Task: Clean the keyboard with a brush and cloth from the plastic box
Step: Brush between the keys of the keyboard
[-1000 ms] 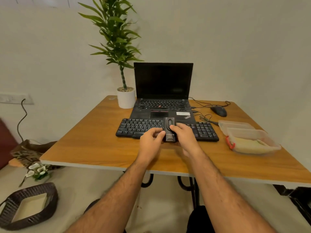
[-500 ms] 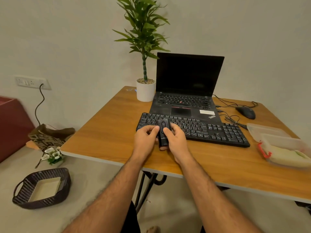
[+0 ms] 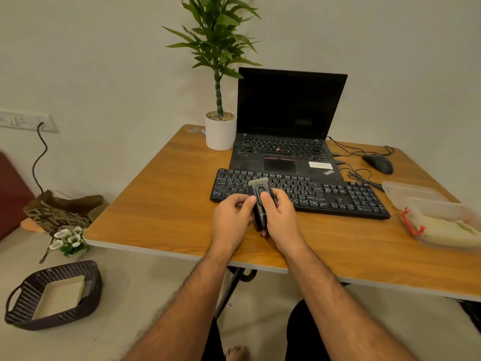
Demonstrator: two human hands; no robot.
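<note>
1. Centrally, the brush [image 3: 260, 203], a black handheld unit with a pale bristle comb at its far end, sits between both hands above the near edge of the keyboard [image 3: 299, 192]. The right hand [image 3: 279, 217] wraps curled fingers round its body, thumb on the oval slider; the left hand [image 3: 231, 217] pinches its left side with thumb and curled fingers.
2. Compared with half a second ago, the bristle comb now shows at the tip, where the earlier picture shows none.
3. Its long axis runs roughly away from the person, bristles pointing toward the laptop [image 3: 283, 142], tilted slightly left. The plastic box [image 3: 442, 222] lies well apart, at the table's [image 3: 161, 199] right.
</note>
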